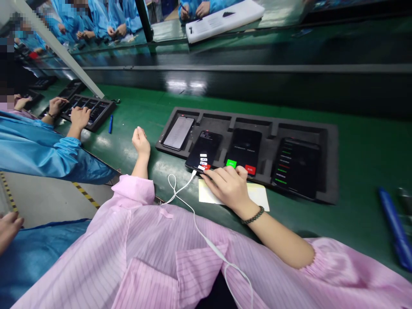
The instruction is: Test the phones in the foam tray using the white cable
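Note:
My right hand (230, 184), with a dark beaded bracelet on the wrist, is at the lower right corner of a black smartphone (206, 148), fingers and thumb closed around that corner. This phone's lower end rests over the front rim of a black foam tray (330, 163). A white charging cable (193, 175) is plugged into its bottom edge. Curled into a loose fist, my left hand (140, 141) rests on the green table left of the tray; nothing shows in it. The tray also bears a light-screened phone (179, 133), a phone with green and red buttons (244, 148) and a phone with coloured text lines (298, 167).
Pale yellow-white paper (259, 197) lies under my right hand. A blue pen (395, 231) is at the right, another blue pen (110, 124) at the left. A co-worker's hands (80, 116) are over another phone tray (99, 116). Beyond stands a dark raised ledge (225, 86).

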A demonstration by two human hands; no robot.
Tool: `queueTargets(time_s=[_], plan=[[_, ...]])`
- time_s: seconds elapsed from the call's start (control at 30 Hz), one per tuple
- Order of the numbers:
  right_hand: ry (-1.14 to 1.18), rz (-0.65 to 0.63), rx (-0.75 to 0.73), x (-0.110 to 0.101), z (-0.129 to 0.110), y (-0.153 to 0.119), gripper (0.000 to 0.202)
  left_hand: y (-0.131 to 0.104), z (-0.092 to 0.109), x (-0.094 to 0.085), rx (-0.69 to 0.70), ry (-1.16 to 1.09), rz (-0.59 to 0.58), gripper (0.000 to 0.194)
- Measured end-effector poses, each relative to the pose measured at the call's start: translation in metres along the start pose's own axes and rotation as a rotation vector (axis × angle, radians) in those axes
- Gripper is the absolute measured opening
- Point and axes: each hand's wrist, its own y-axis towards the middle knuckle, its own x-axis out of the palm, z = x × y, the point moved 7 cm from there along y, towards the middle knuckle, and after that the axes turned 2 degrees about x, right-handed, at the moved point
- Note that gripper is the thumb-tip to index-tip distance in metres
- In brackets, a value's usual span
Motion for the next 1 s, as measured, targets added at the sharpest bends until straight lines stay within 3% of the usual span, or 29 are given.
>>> queueTargets(time_s=[1.0], plan=[[-0.028,-0.039,0.04,0.0053,0.0015,-0.0034,0.022,-0.0001,0.0015,0.0006,-0.007,0.033,-0.012,0.065]])
